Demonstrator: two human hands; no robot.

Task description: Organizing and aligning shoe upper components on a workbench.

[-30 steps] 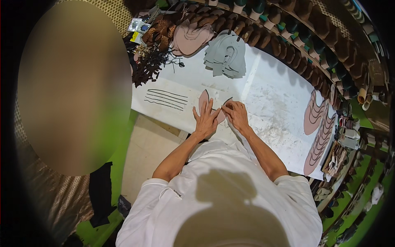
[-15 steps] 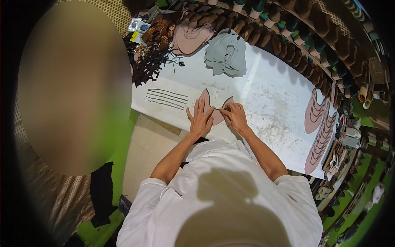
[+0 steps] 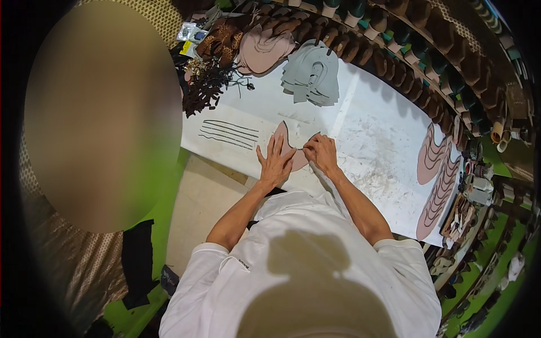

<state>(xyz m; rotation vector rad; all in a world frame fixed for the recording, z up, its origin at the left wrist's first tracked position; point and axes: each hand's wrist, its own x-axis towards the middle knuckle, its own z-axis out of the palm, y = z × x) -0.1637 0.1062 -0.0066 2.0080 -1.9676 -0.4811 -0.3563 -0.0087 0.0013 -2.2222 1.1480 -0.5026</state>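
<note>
A pink curved shoe-upper piece (image 3: 282,133) lies flat on the white table in front of me, with a thin dark strip along its notched edge. My left hand (image 3: 274,165) rests on its left part, fingers spread, the thumb near the notch. At the notch's right side, my right hand (image 3: 322,153) pinches the dark strip (image 3: 299,149) with thumb and fingertips; the curled fingers partly hide it. Several loose dark strips (image 3: 230,135) lie in rows left of my left hand.
Grey cut pieces (image 3: 307,73) are stacked beyond my hands, beside pink pieces (image 3: 262,50) and a dark tangled heap (image 3: 205,84). Dark-edged pink pieces (image 3: 437,191) overlap at the right. Shoes on racks (image 3: 394,42) line the back. A blurred oval covers the left.
My right hand has shifted slightly left and up along the notch, its fingers more curled. My left hand stays on the pink piece.
</note>
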